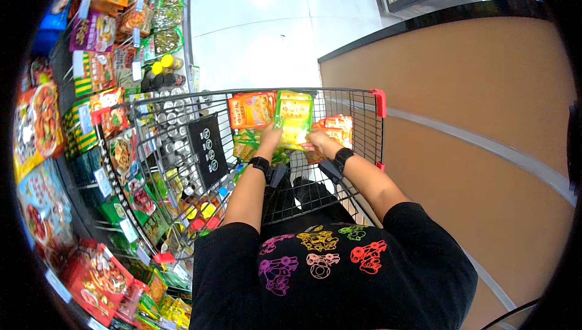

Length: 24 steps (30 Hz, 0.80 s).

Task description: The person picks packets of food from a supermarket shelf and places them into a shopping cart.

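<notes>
Both hands reach over a black wire shopping cart (359,98) and grip a green and yellow food packet (293,118). My left hand (271,140) holds its left side near the bottom. At its lower right corner are the fingers of my right hand (320,142). An orange food packet (251,110) lies in the cart left of the held one, with similar packets behind it. Red and white packets (340,129) lie to the right, beside my right hand. Below my left hand are green packets (245,146), partly covered by the hand.
Shelves on the left carry hanging bagged foods (93,71), cans (173,112) and bottles (168,82), with price tags (85,118). A brown panel (445,84) with a dark top edge stands close on the right. Pale floor (254,25) stretches beyond the cart. A black sign (207,150) hangs inside the cart.
</notes>
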Each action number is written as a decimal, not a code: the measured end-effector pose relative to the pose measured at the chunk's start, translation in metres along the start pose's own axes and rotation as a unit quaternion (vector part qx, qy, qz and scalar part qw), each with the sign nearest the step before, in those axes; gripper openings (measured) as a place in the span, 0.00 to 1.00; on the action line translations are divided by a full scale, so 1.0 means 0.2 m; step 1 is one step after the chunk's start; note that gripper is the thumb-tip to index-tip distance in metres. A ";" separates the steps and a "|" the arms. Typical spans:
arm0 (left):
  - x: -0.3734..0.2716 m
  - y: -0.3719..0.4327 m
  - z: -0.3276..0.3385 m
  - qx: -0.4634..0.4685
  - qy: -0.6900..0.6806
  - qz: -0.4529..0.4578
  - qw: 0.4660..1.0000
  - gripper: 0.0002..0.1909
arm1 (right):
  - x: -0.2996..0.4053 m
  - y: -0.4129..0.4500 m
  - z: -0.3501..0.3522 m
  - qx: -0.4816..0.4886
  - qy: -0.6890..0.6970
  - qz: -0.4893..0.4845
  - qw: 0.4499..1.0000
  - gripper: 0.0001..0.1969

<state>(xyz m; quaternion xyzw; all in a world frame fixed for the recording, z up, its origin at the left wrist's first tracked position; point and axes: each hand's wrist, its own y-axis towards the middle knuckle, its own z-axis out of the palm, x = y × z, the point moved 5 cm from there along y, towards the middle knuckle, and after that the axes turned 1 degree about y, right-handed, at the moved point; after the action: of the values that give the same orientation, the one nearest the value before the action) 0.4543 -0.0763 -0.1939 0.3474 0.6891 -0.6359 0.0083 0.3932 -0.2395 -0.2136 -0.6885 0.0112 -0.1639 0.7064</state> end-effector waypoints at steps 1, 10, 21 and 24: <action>0.01 0.05 0.02 0.006 0.003 -0.004 1.000 0.28 | 0.00 0.04 0.00 -0.004 0.004 0.005 1.000 0.11; 0.13 0.24 0.03 0.008 -0.054 -0.004 0.998 0.31 | 0.08 0.03 -0.05 0.034 0.058 -0.027 0.997 0.14; 0.08 -0.17 0.08 0.007 -0.103 0.065 0.993 0.25 | -0.06 -0.43 -0.13 0.112 0.071 -0.082 0.988 0.13; 0.13 -0.33 0.09 0.018 -0.199 0.069 0.977 0.18 | -0.11 -0.64 -0.14 0.158 0.088 -0.169 0.969 0.17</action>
<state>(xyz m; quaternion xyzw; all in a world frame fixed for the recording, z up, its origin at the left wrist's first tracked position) 0.3934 -0.0770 -0.1521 0.2609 0.6364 -0.7025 0.1830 0.3385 -0.2603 -0.0951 -0.5427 -0.0694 -0.3406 0.7647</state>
